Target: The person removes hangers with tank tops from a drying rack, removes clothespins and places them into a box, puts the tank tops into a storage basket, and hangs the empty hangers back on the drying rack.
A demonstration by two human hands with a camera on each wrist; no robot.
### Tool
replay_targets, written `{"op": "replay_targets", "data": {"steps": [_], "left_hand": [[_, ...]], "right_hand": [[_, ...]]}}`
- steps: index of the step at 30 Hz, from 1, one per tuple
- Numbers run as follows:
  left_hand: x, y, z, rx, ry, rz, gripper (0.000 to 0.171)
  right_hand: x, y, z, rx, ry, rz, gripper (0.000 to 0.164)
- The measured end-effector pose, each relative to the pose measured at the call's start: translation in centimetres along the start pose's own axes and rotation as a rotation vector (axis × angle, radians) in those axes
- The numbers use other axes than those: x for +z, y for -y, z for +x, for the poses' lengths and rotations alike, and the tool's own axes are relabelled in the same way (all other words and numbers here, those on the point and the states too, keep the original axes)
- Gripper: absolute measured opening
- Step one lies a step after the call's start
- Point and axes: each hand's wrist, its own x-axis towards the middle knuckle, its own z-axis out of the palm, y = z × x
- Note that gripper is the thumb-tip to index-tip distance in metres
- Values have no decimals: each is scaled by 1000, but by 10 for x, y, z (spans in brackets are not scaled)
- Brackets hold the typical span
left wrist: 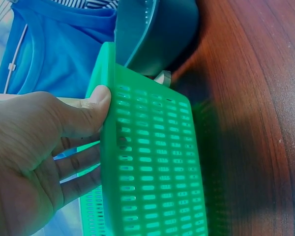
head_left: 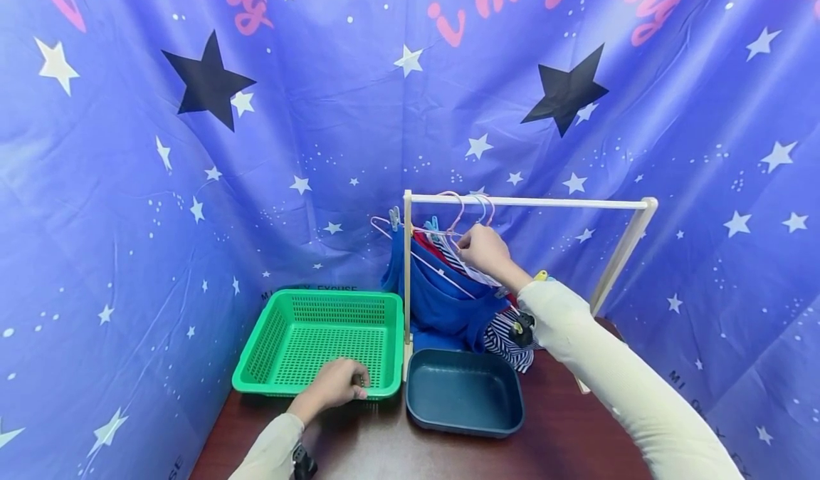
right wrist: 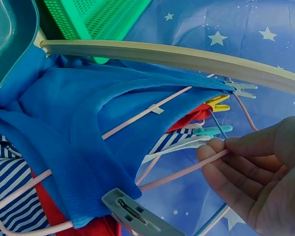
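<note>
In the head view my left hand (head_left: pixel 336 382) is at the front rim of a green perforated basket (left wrist: pixel 157 162). Its thumb presses the rim while the fingers reach over to the inner side. My right hand (head_left: pixel 485 247) pinches a pink hanger (right wrist: pixel 182 174) near its hook, just under the rack's bar. A blue garment (right wrist: pixel 88 103) hangs on that hanger, with a grey clothespin (right wrist: pixel 137 214) at one shoulder. Behind it are striped cloth (right wrist: pixel 12 179) and red cloth (right wrist: pixel 189 118), with a yellow clothespin (right wrist: pixel 217 103) and a teal clothespin (right wrist: pixel 214 131).
A wooden rack with a white bar (head_left: pixel 564 203) stands over the brown table (head_left: pixel 371 451). The dark blue tray (head_left: pixel 465 394) sits beside the basket, in front of the hanging clothes. Blue star-printed curtains (head_left: pixel 346 131) enclose the back and sides.
</note>
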Motion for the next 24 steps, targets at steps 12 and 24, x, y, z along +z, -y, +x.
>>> {"op": "replay_targets", "data": {"steps": [12,24], "left_hand": [[2,3,1,2,-9,-2,12],[2,4,1,-8,-19,-6,12]], "right_hand": [[-9,-2,-12,-1,-9,18,18],[-16,-15,-25,5,-25,28,20]]}}
